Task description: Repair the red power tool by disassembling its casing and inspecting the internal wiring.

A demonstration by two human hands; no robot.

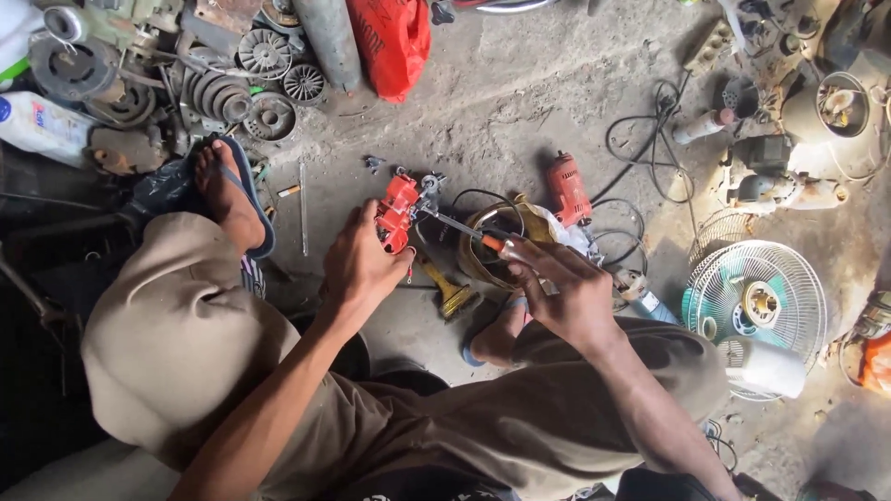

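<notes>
The left hand [357, 264] is clenched around a red power-tool housing [397, 211], held just above the concrete floor [520, 102]. The right hand [566, 292] grasps an orange-handled screwdriver [469, 232], tip at the housing's metal end. It seems best to keep the shaft in line with the screw and brace the housing firmly. Beyond lies a red drill [567, 188].
</notes>
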